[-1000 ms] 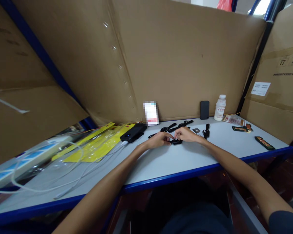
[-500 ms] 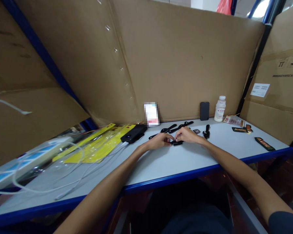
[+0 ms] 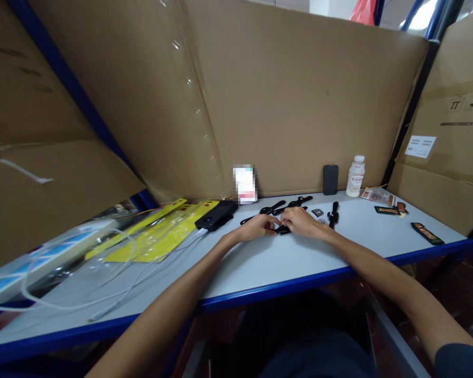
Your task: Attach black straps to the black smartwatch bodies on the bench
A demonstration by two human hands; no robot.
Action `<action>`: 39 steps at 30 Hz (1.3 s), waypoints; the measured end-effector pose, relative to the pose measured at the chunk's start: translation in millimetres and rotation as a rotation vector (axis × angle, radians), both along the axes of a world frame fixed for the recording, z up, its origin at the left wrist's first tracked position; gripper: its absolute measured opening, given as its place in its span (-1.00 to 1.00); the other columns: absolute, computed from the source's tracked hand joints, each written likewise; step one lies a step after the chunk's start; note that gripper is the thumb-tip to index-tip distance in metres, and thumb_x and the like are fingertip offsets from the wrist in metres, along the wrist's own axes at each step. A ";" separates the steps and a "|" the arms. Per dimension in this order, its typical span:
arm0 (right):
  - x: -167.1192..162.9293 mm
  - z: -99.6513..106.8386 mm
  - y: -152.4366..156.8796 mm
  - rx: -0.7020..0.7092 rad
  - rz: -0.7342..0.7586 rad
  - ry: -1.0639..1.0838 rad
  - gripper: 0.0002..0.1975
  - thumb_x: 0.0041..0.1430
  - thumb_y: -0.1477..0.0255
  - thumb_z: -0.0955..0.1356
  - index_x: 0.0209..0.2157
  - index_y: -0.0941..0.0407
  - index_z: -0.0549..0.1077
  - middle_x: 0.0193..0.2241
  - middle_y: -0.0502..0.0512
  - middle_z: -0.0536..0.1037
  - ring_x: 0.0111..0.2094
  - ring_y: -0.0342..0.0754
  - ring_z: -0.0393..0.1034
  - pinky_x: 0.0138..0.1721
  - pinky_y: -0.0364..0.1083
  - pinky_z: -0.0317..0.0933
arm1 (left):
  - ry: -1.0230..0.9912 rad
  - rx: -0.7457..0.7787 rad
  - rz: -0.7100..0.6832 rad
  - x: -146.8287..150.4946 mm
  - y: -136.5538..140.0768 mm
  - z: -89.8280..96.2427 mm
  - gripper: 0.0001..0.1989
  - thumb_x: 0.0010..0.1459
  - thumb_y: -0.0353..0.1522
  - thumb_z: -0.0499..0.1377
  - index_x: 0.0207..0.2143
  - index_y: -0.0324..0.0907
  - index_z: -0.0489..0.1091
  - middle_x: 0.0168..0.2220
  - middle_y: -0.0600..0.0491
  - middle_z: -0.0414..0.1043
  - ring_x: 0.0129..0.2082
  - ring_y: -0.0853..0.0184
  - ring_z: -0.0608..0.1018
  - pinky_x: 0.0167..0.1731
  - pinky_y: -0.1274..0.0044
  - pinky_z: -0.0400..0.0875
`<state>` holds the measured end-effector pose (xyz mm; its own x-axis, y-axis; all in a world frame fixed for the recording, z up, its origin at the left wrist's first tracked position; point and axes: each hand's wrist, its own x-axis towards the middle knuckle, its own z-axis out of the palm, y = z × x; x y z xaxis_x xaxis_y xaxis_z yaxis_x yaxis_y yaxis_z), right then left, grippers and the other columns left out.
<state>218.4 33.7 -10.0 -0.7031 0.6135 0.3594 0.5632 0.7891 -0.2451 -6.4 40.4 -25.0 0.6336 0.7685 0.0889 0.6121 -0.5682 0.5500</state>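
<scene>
A black watch (image 3: 284, 230) lies on the table between my hands, mostly covered by the fingers. My left hand (image 3: 259, 228) grips its left end with bent fingers. From the other side, my right hand (image 3: 299, 220) pinches at its top with the fingertips; any small part in that pinch is hidden. Just behind the hands are more black watches with straps, one at the left (image 3: 271, 208) and another (image 3: 299, 201) nearer the middle. To the right of my right hand lie a small grey square piece (image 3: 317, 212) and a further black watch (image 3: 333, 215).
A black power bank (image 3: 216, 215) with a white cable lies left, beside yellow plastic packaging (image 3: 153, 236) and a white power strip (image 3: 63, 257). A lit phone (image 3: 245, 185), a dark phone (image 3: 330, 179) and a bottle (image 3: 355, 177) stand before the cardboard wall (image 3: 299, 94). Green packets (image 3: 427, 233) lie right.
My right hand has turned and shifted slightly, its fingers now lower over the watch. More of the grey square piece shows. My left hand stays in place.
</scene>
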 end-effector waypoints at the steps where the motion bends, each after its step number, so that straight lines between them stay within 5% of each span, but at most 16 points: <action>1: 0.3 0.0 0.6 -0.001 0.005 0.006 -0.73 0.24 0.65 0.28 -0.29 0.15 0.62 -0.29 0.15 0.57 -0.27 -0.04 0.39 -0.21 -0.10 0.10 | -0.004 -0.004 0.009 0.2 -0.3 0.2 -0.62 0.06 -0.29 0.26 -0.07 -0.23 0.58 -0.45 0.11 0.39 -0.44 0.34 0.38 -0.39 0.55 0.22; 6: -0.1 -0.4 5.9 -0.078 0.032 -0.037 -0.78 0.24 0.62 0.32 -0.31 0.14 0.63 -0.33 0.10 0.62 -0.25 -0.05 0.44 -0.19 -0.13 0.12 | -0.021 -0.005 0.016 1.6 -1.2 0.1 -0.63 0.05 -0.30 0.25 -0.08 -0.22 0.58 -0.47 0.13 0.38 -0.46 0.37 0.36 -0.41 0.56 0.21; 14: -1.3 2.4 10.6 -0.364 -0.169 0.153 -0.84 0.14 0.63 0.37 -0.32 0.19 0.61 -0.54 0.01 0.57 -0.42 -0.12 0.45 -0.32 -0.18 0.16 | -0.021 -0.017 0.039 3.7 -3.2 0.5 -0.57 0.05 -0.25 0.26 -0.05 -0.27 0.57 -0.45 0.11 0.39 -0.45 0.37 0.37 -0.40 0.54 0.21; 21: -0.1 2.2 15.2 -0.271 -0.191 0.046 -0.87 0.13 0.60 0.39 -0.34 0.16 0.61 -0.39 0.10 0.63 -0.35 -0.08 0.47 -0.33 -0.16 0.14 | -0.046 -0.028 0.030 3.8 -2.7 -3.0 -0.54 0.08 -0.21 0.25 0.00 -0.26 0.56 -0.44 0.11 0.37 -0.45 0.38 0.35 -0.40 0.55 0.20; 28: 4.9 5.7 17.9 -0.600 -0.102 0.188 -0.87 0.15 0.57 0.37 -0.28 0.19 0.59 -0.54 -0.01 0.55 -0.46 -0.13 0.44 -0.38 -0.19 0.21 | -0.042 -0.026 0.020 3.9 -3.2 -1.8 -0.59 0.08 -0.26 0.26 -0.03 -0.23 0.56 -0.43 0.11 0.39 -0.44 0.37 0.37 -0.39 0.55 0.22; 32: 7.7 5.7 17.3 -0.437 -0.163 0.133 -0.86 0.02 0.43 0.52 -0.34 0.17 0.60 -0.50 0.02 0.59 -0.43 -0.10 0.45 -0.39 -0.17 0.17 | -0.025 -0.024 0.020 4.5 -4.9 -0.2 -0.57 0.08 -0.28 0.26 0.00 -0.24 0.56 -0.43 0.10 0.39 -0.44 0.36 0.39 -0.38 0.55 0.23; 36: 6.0 3.1 13.1 -0.237 -0.111 0.015 -0.94 0.05 0.53 0.48 -0.37 0.13 0.64 -0.43 0.03 0.63 -0.36 -0.10 0.46 -0.36 -0.16 0.10 | -0.026 -0.015 0.014 4.7 -6.1 1.0 -0.56 0.09 -0.28 0.25 0.03 -0.22 0.56 -0.45 0.12 0.38 -0.45 0.37 0.38 -0.39 0.56 0.22; 39: 5.6 4.1 9.2 -0.102 -0.065 -0.044 -0.79 0.14 0.59 0.39 -0.28 0.07 0.67 -0.38 0.05 0.63 -0.30 -0.07 0.46 -0.35 -0.14 0.05 | -0.032 -0.004 0.002 4.5 -5.5 0.8 -0.58 0.10 -0.28 0.25 0.01 -0.23 0.58 -0.47 0.12 0.38 -0.47 0.40 0.35 -0.41 0.57 0.20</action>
<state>224.0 42.9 -5.9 -0.6741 0.6905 0.2623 0.6247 0.7225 -0.2963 -1.9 35.0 -24.1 0.6289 0.7703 0.1056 0.5953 -0.5645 0.5718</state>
